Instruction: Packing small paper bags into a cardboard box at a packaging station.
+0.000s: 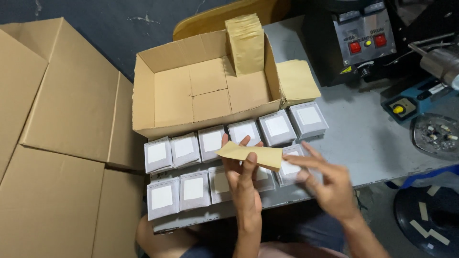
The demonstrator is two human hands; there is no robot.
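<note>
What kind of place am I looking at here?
Probably a small packing workshop. Rows of grey packets cover a metal table beside an open cardboard box holding brown envelopes, and a machine with red switches stands behind.

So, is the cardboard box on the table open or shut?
Open. The cardboard box shows its bare inside floor, with one stack of kraft paper envelopes standing upright in its far right corner.
</note>
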